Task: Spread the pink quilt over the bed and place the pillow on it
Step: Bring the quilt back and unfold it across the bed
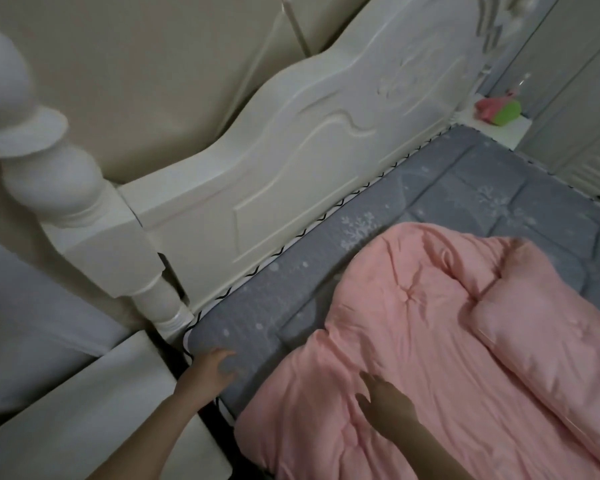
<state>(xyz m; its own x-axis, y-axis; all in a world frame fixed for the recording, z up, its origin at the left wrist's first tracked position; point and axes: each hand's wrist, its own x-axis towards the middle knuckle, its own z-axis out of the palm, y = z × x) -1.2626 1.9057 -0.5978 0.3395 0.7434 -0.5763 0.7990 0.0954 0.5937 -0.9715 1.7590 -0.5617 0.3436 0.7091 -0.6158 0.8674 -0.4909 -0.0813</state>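
Head cam shows the pink quilt (430, 341) bunched under and beyond the flat, empty right hand (383, 398), left hand (215, 367) loose on bare mattress (499, 188), so I'd grab the near edge and drag it headboard-ward.

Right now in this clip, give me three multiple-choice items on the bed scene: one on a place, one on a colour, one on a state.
1. Where does the left hand rest?
A. on the grey mattress near its corner
B. on the headboard
C. on the nightstand

2. What colour is the quilt?
A. grey
B. green
C. pink

3. How does the quilt lie?
A. spread flat to the headboard
B. bunched and folded, with grey mattress bare beside it
C. rolled up on the floor

Answers:
1 A: its fingers lie on the grey corner.
2 C: the fabric is plainly pink.
3 B: folds show under the right hand, and bare mattress runs along the headboard.
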